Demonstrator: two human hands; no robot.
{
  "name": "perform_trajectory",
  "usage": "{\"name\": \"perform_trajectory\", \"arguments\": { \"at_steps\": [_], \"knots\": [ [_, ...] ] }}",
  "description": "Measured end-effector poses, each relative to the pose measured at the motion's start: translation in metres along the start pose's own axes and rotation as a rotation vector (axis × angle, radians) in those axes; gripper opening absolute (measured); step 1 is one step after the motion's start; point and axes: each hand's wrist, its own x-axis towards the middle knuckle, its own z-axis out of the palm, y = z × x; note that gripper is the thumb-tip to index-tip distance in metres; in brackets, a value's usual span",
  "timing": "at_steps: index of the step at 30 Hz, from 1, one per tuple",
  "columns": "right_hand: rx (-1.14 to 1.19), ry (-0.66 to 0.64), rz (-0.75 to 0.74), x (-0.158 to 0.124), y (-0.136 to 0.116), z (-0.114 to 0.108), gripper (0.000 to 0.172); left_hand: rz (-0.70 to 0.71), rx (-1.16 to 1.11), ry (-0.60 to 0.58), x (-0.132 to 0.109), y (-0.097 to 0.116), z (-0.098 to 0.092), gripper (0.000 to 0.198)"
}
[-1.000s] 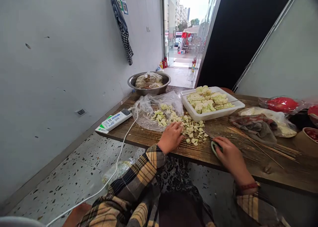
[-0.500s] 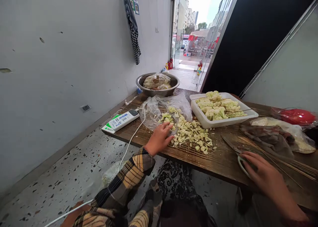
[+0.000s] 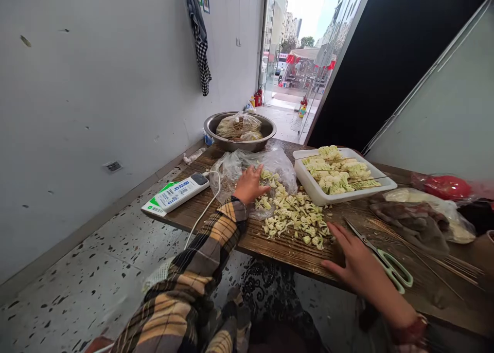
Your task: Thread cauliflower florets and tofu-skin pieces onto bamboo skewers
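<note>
Cut cauliflower florets (image 3: pixel 295 214) lie heaped on the wooden table (image 3: pixel 270 244), partly spilling from a clear plastic bag (image 3: pixel 227 170). My left hand (image 3: pixel 250 184) is at the bag and the heap's left side, fingers apart; whether it touches the plastic I cannot tell. At the heap's right edge, low over the tabletop, my right hand (image 3: pixel 353 258) has its thumb and fingers spread and holds nothing. Scissors with pale green handles (image 3: pixel 393 270) lie just right of that hand, partly hidden by it.
A white tray (image 3: pixel 311 184) of skewered cauliflower stands behind the heap. At the back is a metal basin (image 3: pixel 208 129) with bagged contents. A white device (image 3: pixel 181 192) with a cable sits left. Bamboo skewers (image 3: pixel 443 263), a dark cloth (image 3: pixel 415 224) and a red bagged item (image 3: pixel 447 187) occupy the right.
My right hand has let go of the scissors and moved left to the edge of the heap. My left hand has reached further forward, over the plastic bag.
</note>
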Motion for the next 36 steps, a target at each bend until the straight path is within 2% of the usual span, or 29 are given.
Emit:
{"name": "perform_trajectory", "arguments": {
  "at_steps": [1,3,7,11,14,18,22,25,28,31,33,36],
  "knots": [
    [0.005,0.015,0.023,0.007,-0.004,0.005,0.084,0.006,-0.005,-0.011,0.006,0.0,0.004,0.086],
    [0.03,0.033,0.054,0.02,-0.008,0.013,0.083,0.05,-0.022,-0.037,0.015,0.0,0.011,0.077],
    [0.097,0.046,0.095,0.042,-0.008,0.023,0.062,0.074,-0.119,-0.007,0.023,-0.007,0.017,0.032],
    [0.151,0.105,0.133,0.054,-0.006,0.027,0.042,0.04,-0.298,0.064,0.026,-0.018,0.013,0.023],
    [0.221,0.145,0.185,0.063,-0.007,0.024,0.039,0.0,-0.503,0.064,0.025,-0.023,0.004,0.015],
    [0.359,0.152,0.263,0.087,-0.021,0.014,0.04,-0.034,-0.724,0.025,0.022,-0.022,-0.009,0.017],
    [0.671,0.079,0.252,0.112,-0.038,0.006,0.049,0.045,-0.692,-0.098,0.021,-0.017,-0.014,0.023],
    [0.843,0.063,0.236,0.114,-0.036,0.0,0.047,0.01,-0.682,-0.056,0.021,-0.016,-0.013,0.029],
    [0.746,0.126,0.258,0.1,-0.019,-0.007,0.035,-0.038,-0.704,-0.009,0.022,-0.017,-0.011,0.03],
    [0.511,0.121,0.247,0.079,0.003,-0.01,0.034,-0.062,-0.713,0.034,0.024,-0.018,-0.008,0.03],
    [0.324,0.086,0.201,0.068,0.013,-0.009,0.039,-0.092,-0.722,0.094,0.026,-0.018,-0.006,0.03],
    [0.103,0.015,0.118,0.056,0.019,-0.003,0.062,-0.132,-0.758,0.179,0.025,-0.017,-0.008,0.033]
  ]
}}
